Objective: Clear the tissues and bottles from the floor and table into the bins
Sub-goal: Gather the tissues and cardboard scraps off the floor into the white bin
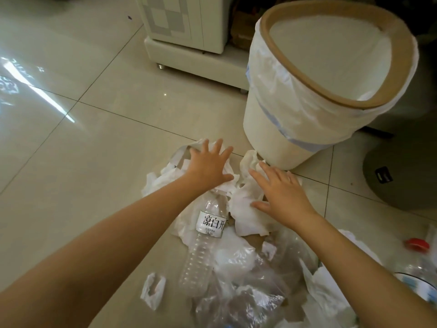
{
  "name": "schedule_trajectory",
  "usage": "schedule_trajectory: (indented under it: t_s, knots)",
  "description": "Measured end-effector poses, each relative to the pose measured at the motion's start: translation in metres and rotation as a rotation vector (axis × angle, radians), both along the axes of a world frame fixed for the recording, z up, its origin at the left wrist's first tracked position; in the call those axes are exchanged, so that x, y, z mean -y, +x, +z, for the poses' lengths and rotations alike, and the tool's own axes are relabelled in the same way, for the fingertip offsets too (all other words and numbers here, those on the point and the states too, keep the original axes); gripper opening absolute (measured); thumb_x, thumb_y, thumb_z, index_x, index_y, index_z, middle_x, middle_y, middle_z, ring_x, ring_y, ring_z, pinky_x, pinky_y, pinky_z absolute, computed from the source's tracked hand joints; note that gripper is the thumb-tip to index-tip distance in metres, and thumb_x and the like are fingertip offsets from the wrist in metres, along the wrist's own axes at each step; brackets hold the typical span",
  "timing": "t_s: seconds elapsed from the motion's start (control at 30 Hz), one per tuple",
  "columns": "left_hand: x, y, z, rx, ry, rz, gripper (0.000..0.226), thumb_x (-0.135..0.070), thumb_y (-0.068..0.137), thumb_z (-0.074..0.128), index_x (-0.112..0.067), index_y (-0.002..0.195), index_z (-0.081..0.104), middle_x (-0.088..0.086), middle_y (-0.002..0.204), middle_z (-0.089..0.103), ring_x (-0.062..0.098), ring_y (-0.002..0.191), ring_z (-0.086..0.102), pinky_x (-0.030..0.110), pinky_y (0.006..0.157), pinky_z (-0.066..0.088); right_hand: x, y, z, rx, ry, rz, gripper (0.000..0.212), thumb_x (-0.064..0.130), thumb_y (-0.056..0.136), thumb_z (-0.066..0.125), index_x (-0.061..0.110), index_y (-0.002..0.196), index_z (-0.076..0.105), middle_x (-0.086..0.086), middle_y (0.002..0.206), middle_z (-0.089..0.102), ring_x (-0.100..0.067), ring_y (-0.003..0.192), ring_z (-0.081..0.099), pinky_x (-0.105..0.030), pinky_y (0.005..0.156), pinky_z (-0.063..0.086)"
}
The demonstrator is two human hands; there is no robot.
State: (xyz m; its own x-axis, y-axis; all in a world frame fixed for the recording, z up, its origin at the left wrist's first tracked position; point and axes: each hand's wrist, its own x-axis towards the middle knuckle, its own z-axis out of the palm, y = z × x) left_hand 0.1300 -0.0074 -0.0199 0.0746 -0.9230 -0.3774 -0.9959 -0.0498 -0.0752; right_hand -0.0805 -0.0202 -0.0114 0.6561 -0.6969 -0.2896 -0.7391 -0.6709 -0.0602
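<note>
A heap of crumpled white tissues (246,209) lies on the tiled floor in front of a white bin (307,95) with a tan rim and a white liner. My left hand (209,163) reaches over the far tissues with fingers spread flat, holding nothing. Just right of it, my right hand (281,192) hovers over a tissue wad near the bin's base, fingers straight. A clear plastic bottle (203,242) with a white label lies under my left forearm. A second bottle with a red cap (417,243) lies at the right edge.
Clear plastic bags (257,287) are mixed into the pile nearest me, and a torn tissue scrap (152,290) lies to its left. A white cabinet (189,39) on small feet stands behind the bin. A grey round base (402,176) sits at the right.
</note>
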Motion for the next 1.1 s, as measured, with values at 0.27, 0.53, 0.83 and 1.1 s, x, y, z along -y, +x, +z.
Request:
schedule_trajectory:
  t_s: [0.27, 0.53, 0.83, 1.1]
  knots:
    - [0.016, 0.011, -0.017, -0.075, 0.087, -0.017, 0.063, -0.052, 0.08, 0.063, -0.037, 0.136, 0.04, -0.002, 0.14, 0.043, 0.027, 0.118, 0.049, 0.038, 0.082, 0.041, 0.018, 0.012, -0.019, -0.015, 0.135, -0.104, 0.085, 0.055, 0.084, 0.057, 0.034, 0.149, 0.007, -0.005, 0.159, 0.002, -0.026, 0.144, 0.014, -0.046, 0.113, 0.02]
    - [0.0, 0.021, -0.023, -0.254, -0.221, -0.193, 0.022, -0.019, 0.086, 0.058, -0.031, 0.099, 0.072, -0.007, 0.094, 0.067, 0.019, 0.077, 0.064, 0.028, 0.058, 0.046, 0.019, 0.016, -0.032, 0.028, 0.099, -0.092, 0.055, 0.041, 0.09, 0.052, 0.035, 0.141, 0.031, 0.002, 0.146, 0.035, -0.024, 0.13, 0.04, -0.046, 0.103, 0.026]
    - [-0.029, 0.028, 0.008, -0.359, -0.63, -0.415, 0.029, -0.003, 0.073, 0.074, -0.024, 0.093, 0.074, -0.003, 0.096, 0.071, 0.021, 0.076, 0.068, 0.033, 0.049, 0.051, 0.006, 0.007, -0.033, 0.26, -0.211, 0.118, 0.032, -0.003, 0.054, 0.078, 0.017, 0.077, 0.067, -0.003, 0.074, 0.062, -0.025, 0.057, 0.063, -0.054, 0.081, 0.047]
    - [-0.042, 0.013, 0.066, -0.296, -0.845, -0.573, 0.025, -0.007, 0.08, 0.072, -0.019, 0.102, 0.073, 0.003, 0.105, 0.071, 0.021, 0.085, 0.068, 0.03, 0.055, 0.052, -0.009, -0.012, 0.021, 0.518, -0.435, 0.27, 0.02, 0.008, 0.081, 0.064, 0.015, 0.099, 0.066, -0.006, 0.089, 0.067, -0.025, 0.066, 0.062, -0.034, 0.061, 0.051]
